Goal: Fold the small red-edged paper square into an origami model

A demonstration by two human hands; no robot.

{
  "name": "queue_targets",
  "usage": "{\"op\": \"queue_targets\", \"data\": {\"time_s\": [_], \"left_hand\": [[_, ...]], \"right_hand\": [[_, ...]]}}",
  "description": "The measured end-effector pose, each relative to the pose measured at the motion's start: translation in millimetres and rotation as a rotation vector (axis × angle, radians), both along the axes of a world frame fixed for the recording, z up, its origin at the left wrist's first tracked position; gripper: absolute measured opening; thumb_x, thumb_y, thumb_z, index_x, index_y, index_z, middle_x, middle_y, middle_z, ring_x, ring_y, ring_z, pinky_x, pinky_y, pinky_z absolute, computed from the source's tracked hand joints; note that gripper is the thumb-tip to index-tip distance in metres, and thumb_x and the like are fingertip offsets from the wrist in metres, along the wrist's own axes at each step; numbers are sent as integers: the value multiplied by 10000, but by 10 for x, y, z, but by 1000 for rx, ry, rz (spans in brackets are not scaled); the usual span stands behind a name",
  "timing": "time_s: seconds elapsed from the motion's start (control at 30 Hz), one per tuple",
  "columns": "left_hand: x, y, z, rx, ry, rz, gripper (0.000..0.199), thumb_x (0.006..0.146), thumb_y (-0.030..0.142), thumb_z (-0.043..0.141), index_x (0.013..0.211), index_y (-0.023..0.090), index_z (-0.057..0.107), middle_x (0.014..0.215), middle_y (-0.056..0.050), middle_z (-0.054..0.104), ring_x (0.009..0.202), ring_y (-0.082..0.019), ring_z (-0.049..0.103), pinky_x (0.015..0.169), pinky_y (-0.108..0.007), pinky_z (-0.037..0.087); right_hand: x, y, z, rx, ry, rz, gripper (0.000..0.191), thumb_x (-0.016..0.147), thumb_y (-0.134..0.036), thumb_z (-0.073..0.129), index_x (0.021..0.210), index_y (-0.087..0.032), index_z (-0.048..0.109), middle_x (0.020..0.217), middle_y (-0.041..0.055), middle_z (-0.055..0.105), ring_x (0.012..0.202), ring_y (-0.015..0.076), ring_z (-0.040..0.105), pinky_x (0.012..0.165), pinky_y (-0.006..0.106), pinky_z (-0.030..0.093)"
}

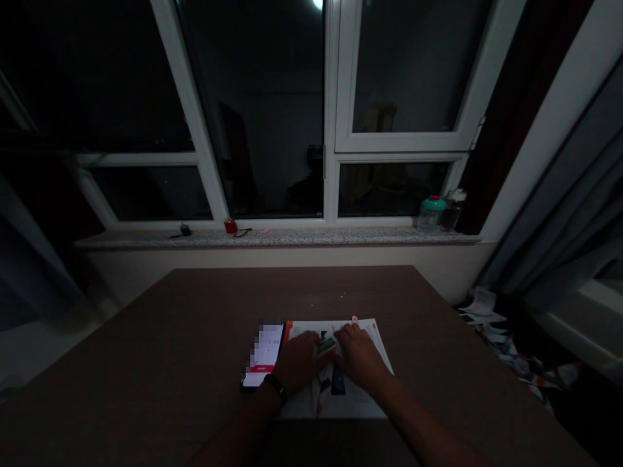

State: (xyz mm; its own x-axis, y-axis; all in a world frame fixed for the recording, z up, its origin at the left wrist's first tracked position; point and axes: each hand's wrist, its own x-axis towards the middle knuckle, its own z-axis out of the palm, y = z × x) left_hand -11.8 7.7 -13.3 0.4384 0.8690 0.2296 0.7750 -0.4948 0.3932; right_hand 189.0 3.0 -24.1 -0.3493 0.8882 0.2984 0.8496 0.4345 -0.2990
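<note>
A printed page or booklet (363, 407) with text, pictures and an orange corner lies flat on the table. Over its middle, my left hand (298, 362) and my right hand (364, 358) come close together. Their fingers close on a small folded piece of paper (327, 344) with a green patch, one hand at either side. The paper's lower part seems to hang between my wrists, though dim light blurs its outline. A dark band circles my left wrist. Left of that hand, a phone (267, 347) with a lit screen touches or nearly touches the booklet.
The brown table (195, 337) reaches toward a stone windowsill (302, 238). On the sill stand a teal-lidded bottle (431, 214), a clear bottle (452, 211), a red jar (230, 226) and a small dark object (185, 229). Scattered papers (506, 350) lie beyond the right edge.
</note>
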Motion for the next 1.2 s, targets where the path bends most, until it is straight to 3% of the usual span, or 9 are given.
{"op": "queue_targets", "data": {"time_s": [0.13,0.27,0.37,0.5,0.8,1.0,1.07,1.13,1.2], "left_hand": [[-16,41,-137,113,-12,-8,381,915,518,557,1150,219,568,1092,-83,636,995,-260,589,864,-380,460],[-26,77,-266,158,-6,26,467,906,529,575,1255,223,532,1143,-108,605,1011,-276,581,874,-416,468],[-32,78,-259,140,-44,12,406,905,528,582,1180,230,578,1104,-89,604,969,-260,583,859,-407,469],[-38,70,-157,42,-154,-19,362,888,490,618,1148,240,585,1040,-62,595,894,-222,582,784,-348,474],[-10,78,-107,-59,-288,-55,294,864,401,654,1065,205,566,1032,-40,615,861,-189,576,753,-295,460],[-17,97,-156,-78,-344,-29,472,858,463,673,1214,200,509,1047,-46,615,870,-191,583,759,-298,470],[-23,117,-175,-28,-304,-57,394,869,448,666,1154,199,558,1029,-44,609,878,-193,572,768,-300,458],[-30,134,-190,34,-231,-83,256,890,436,644,961,192,611,970,-40,600,866,-191,557,759,-300,435],[-36,143,-195,77,-168,-82,263,902,433,632,830,184,593,915,-36,589,843,-189,542,740,-300,414]], "right_hand": [[-16,48,-37,-17,-17,-81,304,914,-408,582,1069,-152,636,1124,152,577,1267,359,409,1009,460,362],[-4,26,2,-12,16,8,225,909,-358,585,1020,-174,651,1049,104,585,1130,286,507,1097,465,277],[18,-6,50,-17,75,97,242,867,-327,635,1070,-196,641,1029,70,591,1057,254,542,1156,498,166],[29,-7,55,-36,197,125,314,823,-264,674,1124,-202,611,1059,74,605,1085,259,552,1163,527,128],[-3,98,-136,-19,353,104,80,812,-153,635,821,-206,576,870,19,610,890,210,570,1098,494,247],[-1,128,-104,-41,378,149,120,813,-96,592,770,-203,560,831,11,611,860,197,559,998,418,344],[2,123,-89,-33,383,173,127,824,-85,573,787,-206,569,832,7,617,866,193,560,1015,422,324],[8,117,-90,-25,388,183,122,820,-86,582,798,-206,575,827,3,614,865,189,557,1020,418,317],[17,111,-103,-26,390,174,111,796,-99,618,802,-202,579,828,3,600,857,189,548,970,386,356]]}}
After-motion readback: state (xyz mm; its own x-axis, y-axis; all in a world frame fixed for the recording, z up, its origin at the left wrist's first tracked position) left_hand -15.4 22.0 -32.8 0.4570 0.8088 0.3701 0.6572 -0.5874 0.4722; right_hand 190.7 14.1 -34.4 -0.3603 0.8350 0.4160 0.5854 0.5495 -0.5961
